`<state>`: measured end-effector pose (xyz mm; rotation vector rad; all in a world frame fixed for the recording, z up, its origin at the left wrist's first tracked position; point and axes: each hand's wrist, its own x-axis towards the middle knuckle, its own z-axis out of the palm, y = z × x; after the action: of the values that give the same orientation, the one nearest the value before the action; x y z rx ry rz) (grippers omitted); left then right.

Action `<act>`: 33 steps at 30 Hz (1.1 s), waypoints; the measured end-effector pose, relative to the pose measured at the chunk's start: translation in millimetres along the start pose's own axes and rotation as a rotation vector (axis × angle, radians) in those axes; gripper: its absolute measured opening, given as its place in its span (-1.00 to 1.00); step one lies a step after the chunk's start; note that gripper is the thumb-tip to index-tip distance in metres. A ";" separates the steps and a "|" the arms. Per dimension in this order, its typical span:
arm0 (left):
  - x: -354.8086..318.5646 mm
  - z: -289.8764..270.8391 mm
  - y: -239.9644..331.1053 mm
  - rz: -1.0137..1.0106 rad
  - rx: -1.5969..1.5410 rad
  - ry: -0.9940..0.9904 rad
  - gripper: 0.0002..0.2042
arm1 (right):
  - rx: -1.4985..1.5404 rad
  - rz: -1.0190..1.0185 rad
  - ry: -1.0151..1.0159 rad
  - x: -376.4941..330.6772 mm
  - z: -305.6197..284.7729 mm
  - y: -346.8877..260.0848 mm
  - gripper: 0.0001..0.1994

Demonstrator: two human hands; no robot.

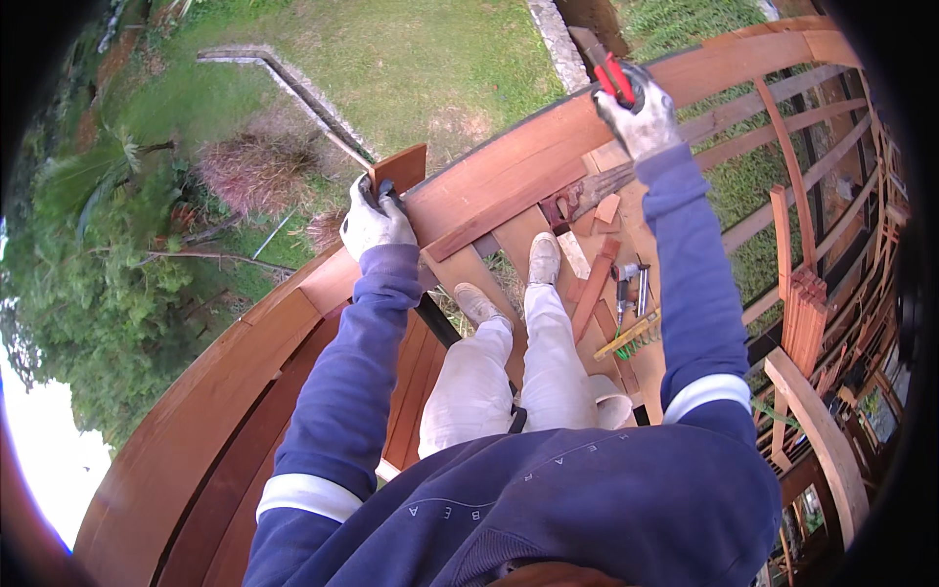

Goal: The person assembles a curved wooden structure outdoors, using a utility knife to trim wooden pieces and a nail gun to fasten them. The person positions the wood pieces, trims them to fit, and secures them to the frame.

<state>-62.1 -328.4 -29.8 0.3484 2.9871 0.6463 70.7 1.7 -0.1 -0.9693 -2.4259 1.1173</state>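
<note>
My left hand (377,217), in a white and dark glove, is closed on a short reddish-brown wood board (401,169). The board stands on edge at the outer side of the curved wooden beam (518,166). Farther right, over the same beam, my gloved right hand (641,115) grips a red-and-black-handled saw (613,78). Its flat greyish blade points away to the upper left, partly out of clear sight. The saw is apart from the board in my left hand.
Planks under my feet carry another handsaw (602,188), a drill (623,284), a yellow straight tool (626,336) and wood offcuts (606,208). A grassy drop (421,59) lies beyond the beam. Open curved framing (831,127) and stacked wood strips (806,308) stand at right.
</note>
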 end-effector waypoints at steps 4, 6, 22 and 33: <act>-3.1 3.7 -3.8 0.037 -0.213 0.014 -0.74 | 0.227 -0.413 -0.358 -40.0 103.3 -79.3 -0.49; -2.8 11.1 -13.1 0.097 -0.278 0.036 -0.73 | 0.174 -0.543 -0.332 -41.6 153.9 -98.5 -0.52; -17.9 9.8 -8.8 0.279 -0.310 0.028 -0.74 | 1.402 -0.069 0.250 -112.3 84.1 -36.9 -0.67; -6.3 46.6 -62.3 0.655 -0.249 0.054 -0.61 | 0.261 0.789 0.850 -368.2 235.1 643.7 -0.81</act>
<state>-63.6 -366.4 -98.0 1.3234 2.7568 1.0672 509.4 -78.7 -637.6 -1.8838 -1.2027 0.8940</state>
